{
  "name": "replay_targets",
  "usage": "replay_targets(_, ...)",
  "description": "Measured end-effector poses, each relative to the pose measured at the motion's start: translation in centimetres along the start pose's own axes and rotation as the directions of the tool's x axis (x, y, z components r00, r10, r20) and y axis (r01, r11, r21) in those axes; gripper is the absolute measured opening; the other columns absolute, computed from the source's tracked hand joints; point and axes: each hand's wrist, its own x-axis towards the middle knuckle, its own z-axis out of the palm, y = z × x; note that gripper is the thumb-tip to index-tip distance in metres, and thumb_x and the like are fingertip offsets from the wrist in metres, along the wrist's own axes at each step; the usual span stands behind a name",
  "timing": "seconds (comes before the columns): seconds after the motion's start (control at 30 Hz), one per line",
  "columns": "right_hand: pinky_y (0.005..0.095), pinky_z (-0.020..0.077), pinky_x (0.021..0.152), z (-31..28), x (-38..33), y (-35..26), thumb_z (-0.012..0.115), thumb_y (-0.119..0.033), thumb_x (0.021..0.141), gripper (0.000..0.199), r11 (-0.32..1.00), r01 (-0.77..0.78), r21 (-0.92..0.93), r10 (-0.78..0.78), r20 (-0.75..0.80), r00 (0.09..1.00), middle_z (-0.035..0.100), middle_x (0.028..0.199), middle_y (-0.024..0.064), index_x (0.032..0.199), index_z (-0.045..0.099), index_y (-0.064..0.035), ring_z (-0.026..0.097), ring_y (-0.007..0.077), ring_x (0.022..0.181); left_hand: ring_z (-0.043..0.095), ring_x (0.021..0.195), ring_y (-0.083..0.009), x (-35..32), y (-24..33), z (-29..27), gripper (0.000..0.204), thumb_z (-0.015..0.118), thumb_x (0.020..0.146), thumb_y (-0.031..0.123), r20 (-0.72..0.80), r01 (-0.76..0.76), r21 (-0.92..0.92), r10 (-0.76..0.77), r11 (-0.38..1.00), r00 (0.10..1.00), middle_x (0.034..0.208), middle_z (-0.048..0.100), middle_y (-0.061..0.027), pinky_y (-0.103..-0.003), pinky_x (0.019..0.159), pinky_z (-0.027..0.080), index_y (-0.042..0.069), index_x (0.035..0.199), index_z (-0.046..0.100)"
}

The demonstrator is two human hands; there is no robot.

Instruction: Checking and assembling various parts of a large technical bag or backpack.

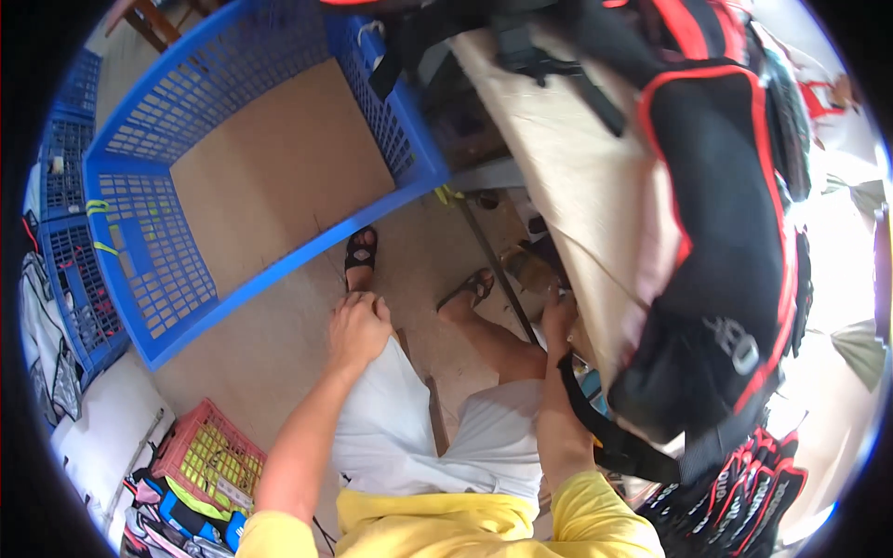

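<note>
My left hand (361,325) rests on my left knee, back upward, fingers draped over it and holding nothing. Lower than the cream-coloured surface at right, my right hand (558,312) reaches in beside its edge; its fingers are partly hidden, and whether they grip anything is unclear. A large black bag with red piping (721,177) lies across the cream surface (558,139). One black strap (595,423) from the bag hangs over my right forearm.
A big blue plastic basket (307,265) with a brown sheet on its bottom stands ahead on the left. Blue crates (79,270) line the far left. A pink and yellow basket (212,456) sits lower left. More black and red bag pieces (744,493) lie lower right.
</note>
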Motion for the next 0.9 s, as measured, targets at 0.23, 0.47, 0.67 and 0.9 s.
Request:
replay_targets(0.23,0.0565,0.052,0.088,-20.8,-13.1,-14.3,0.077,-0.032,0.095,0.039,0.979,0.019,0.201,-0.051,0.155,0.987,0.069,0.112,0.0283,0.113,0.061,-0.0012,0.068,0.0469,0.106,0.058,0.126,-0.0399,-5.1,3.4,-1.3,0.038,0.075,0.089,0.025,-0.317,-0.476,0.101,0.482,0.873,0.817,0.128,0.067,-0.0187,-0.052,0.102,0.049,0.002,0.118,0.069)
replay_targets(0.47,0.0548,0.0581,0.068,-33.4,-20.7,-17.2,0.081,-0.034,0.08,0.033,0.91,0.413,0.019,-0.412,0.124,0.903,0.072,0.075,0.0261,0.086,0.08,-0.002,0.073,0.0466,0.073,0.046,0.143,-0.0463,-18.3,9.5,-3.2,0.088,0.087,0.072,0.019,-0.214,-0.805,-0.22,0.778,0.551,0.591,0.148,0.053,-0.0256,-0.051,0.122,0.036,0.0,0.149,0.049)
replay_targets(0.67,0.0556,0.0558,0.067,-38.3,-24.5,-19.3,0.073,-0.049,0.092,0.054,0.771,0.631,-0.087,-0.62,0.128,0.774,0.072,0.077,0.0247,0.103,0.067,0.0031,0.073,0.0449,0.074,0.049,0.145,-0.0391,-24.4,8.3,-4.2,0.097,0.089,0.079,0.025,-0.261,-0.745,-0.515,0.751,0.424,0.607,0.157,0.046,-0.023,-0.046,0.121,0.041,0.001,0.158,0.037)
replay_targets(0.9,0.0535,0.0558,0.06,-45.9,-27.1,-23.8,0.063,-0.06,0.1,0.053,0.745,0.656,-0.124,-0.651,0.082,0.755,0.07,0.068,0.0229,0.093,0.065,-0.0076,0.072,0.0435,0.065,0.051,0.141,-0.0392,-28.5,9.5,-4.9,0.104,0.091,0.077,0.027,-0.383,-0.774,-0.418,0.681,0.475,0.625,0.149,0.05,-0.0221,-0.046,0.119,0.043,0.002,0.159,0.032)
